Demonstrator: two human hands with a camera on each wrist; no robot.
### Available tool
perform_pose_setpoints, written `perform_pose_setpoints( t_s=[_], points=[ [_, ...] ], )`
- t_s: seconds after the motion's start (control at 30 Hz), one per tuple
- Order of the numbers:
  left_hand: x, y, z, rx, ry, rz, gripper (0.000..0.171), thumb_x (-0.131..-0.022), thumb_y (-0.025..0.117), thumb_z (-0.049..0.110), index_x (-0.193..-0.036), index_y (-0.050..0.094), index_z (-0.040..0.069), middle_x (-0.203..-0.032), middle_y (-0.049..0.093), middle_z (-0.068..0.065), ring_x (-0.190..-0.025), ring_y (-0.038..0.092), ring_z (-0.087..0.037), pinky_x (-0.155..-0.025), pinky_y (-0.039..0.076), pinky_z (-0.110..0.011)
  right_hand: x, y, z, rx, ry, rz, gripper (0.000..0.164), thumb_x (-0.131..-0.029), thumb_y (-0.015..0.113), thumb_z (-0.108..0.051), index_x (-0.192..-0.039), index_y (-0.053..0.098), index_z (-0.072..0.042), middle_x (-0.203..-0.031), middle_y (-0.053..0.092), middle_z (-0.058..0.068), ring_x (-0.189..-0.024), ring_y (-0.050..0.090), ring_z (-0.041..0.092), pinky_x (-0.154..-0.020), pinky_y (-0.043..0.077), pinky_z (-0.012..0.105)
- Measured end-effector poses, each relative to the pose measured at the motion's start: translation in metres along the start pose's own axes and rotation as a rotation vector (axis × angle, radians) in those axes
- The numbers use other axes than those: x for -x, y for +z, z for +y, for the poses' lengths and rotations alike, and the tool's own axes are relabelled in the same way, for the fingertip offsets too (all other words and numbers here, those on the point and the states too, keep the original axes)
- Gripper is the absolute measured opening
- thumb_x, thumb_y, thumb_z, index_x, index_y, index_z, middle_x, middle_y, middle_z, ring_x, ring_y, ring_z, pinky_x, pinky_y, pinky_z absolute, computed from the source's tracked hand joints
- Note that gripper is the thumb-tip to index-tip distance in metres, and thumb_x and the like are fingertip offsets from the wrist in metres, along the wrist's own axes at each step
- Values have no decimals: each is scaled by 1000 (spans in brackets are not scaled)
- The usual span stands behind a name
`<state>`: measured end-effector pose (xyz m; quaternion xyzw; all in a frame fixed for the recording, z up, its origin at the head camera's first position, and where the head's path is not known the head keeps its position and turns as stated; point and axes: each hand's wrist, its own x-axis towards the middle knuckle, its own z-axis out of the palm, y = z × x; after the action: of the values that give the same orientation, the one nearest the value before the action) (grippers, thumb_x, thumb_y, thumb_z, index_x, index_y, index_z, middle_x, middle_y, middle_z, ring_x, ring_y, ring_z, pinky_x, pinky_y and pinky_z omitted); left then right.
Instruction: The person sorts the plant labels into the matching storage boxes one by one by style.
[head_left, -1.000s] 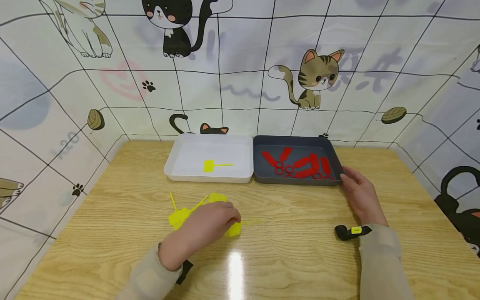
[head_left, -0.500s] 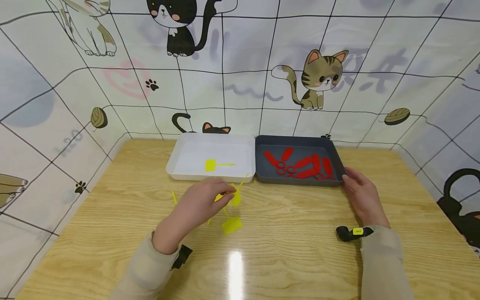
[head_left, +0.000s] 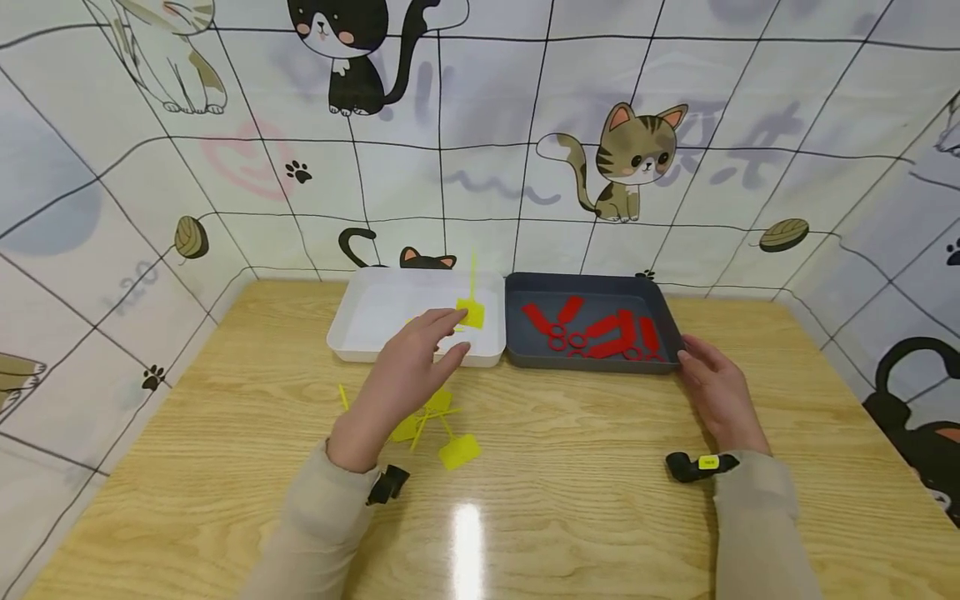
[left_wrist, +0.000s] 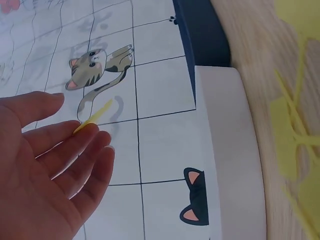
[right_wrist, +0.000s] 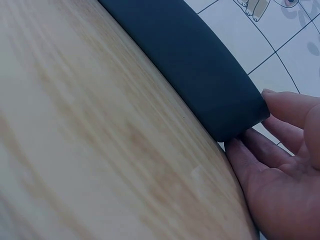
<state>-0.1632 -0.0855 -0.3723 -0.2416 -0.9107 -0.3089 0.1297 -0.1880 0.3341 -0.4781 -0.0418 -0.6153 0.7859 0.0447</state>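
1. A white backdrop (head_left: 480,179), ruled with black grid lines and printed with cartoon cats, stands behind the bench and along both sides.
2. The pale wood-grain bench (head_left: 592,508) shows a bright streak of glare toward its front.
3. On it, side by side, are a shallow white rectangular tray (head_left: 367,308) and, to its right, a shallow dark grey rectangular tray (head_left: 525,350).
4. The right grip (head_left: 716,396), a bare hand, holds the grey tray's near right corner between thumb and fingers.
5. The left grip (head_left: 408,362) is spread, thumb well apart from the fingers.
6. Flat red pieces with ring ends (head_left: 602,325) lie in the grey tray.
7. Flat yellow rectangles with thin stems (head_left: 459,452) overlap on the bench before the white tray.
8. One yellow piece (head_left: 471,315), stem upward and blurred, is at the left fingertips over the white tray; whether it is gripped, I cannot tell.
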Motion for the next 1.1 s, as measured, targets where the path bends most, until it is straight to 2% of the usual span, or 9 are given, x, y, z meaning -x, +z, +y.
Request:
perform_pose_setpoints(
  t_s=[0.13, 0.27, 0.43, 0.6, 0.7, 0.83, 0.93, 1.1],
  points=[
    [-9, 0, -7, 107, -50, 21, 41, -88, 57, 24, -126, 51, 9, -125, 50, 0, -98, 53, -13, -77, 48, -28, 0, 1, 1, 3, 8, -4, 58, -89, 55, -14, -139, 28, -2, -131, 32, 9, -115, 42, 10, -95, 34, 19],
    [-15, 5, -15, 173, -101, 47, 41, -89, 55, 25, -127, 50, 10, -126, 49, 0, -100, 53, -14, -77, 48, -29, 0, 0, 1, -1, 4, -11, 58, -89, 54, -13, -139, 27, -2, -130, 33, 8, -116, 41, 11, -96, 33, 19],
    [-16, 10, -32, 209, -164, 81, 42, -90, 54, 27, -128, 49, 12, -127, 49, 0, -101, 53, -15, -78, 48, -32, 0, 1, 1, 5, 5, -7, 59, -89, 54, -13, -139, 27, -2, -132, 33, 10, -114, 43, 8, -94, 35, 18],
    [-12, 7, -54, 236, -282, 116, 40, -90, 52, 31, -128, 50, 16, -125, 51, 2, -102, 53, -16, -79, 47, -34, -1, 2, 1, 56, 9, 3, 60, -89, 54, -16, -140, 25, -2, -136, 29, 11, -118, 40, 9, -96, 33, 19],
    [-9, 4, -66, 230, -347, 154, 38, -91, 50, 33, -126, 52, 18, -121, 54, 1, -101, 53, -18, -74, 47, -34, 0, 2, 0, 71, 16, 5, 62, -89, 54, -17, -140, 23, -2, -138, 26, 12, -120, 38, 11, -98, 30, 20],
    [-5, 1, -80, 224, -396, 172, 38, -91, 48, 34, -125, 54, 17, -118, 56, -3, -102, 52, -23, -71, 46, -36, -1, 2, -1, 83, 25, 6, 62, -89, 54, -18, -141, 23, -3, -139, 24, 12, -122, 35, 12, -99, 29, 20],
    [-3, 3, -88, 207, -415, 150, 38, -92, 48, 33, -124, 54, 15, -117, 56, -5, -104, 51, -24, -74, 46, -37, -1, 2, -1, 93, 27, 14, 62, -89, 54, -19, -140, 24, -3, -140, 24, 11, -122, 35, 12, -99, 30, 19],
    [-1, 9, -98, 122, -436, 93, 36, -93, 46, 31, -119, 58, 10, -114, 58, -8, -101, 52, -25, -77, 45, -39, 0, 2, -1, 65, 21, 15, 62, -88, 55, -17, -140, 23, -2, -138, 26, 12, -120, 37, 10, -99, 29, 20]
  ],
)
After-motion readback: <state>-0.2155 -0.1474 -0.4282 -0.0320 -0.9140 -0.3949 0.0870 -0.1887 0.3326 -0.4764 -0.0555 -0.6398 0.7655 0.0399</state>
